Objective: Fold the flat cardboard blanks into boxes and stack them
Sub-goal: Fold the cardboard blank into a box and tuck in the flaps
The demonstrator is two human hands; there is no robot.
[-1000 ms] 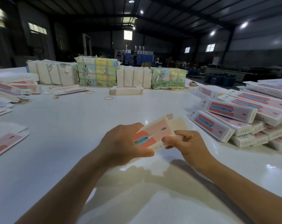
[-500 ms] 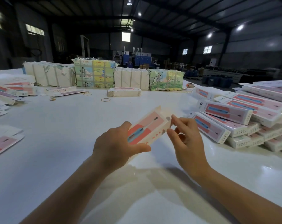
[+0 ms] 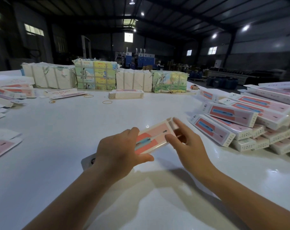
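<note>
box point(image 3: 153, 137) near end hidden, stack point(image 3: 263, 120) cropped right

Open table point(image 3: 74, 130) (box stack point(image 3: 240, 127) rightward)
</note>
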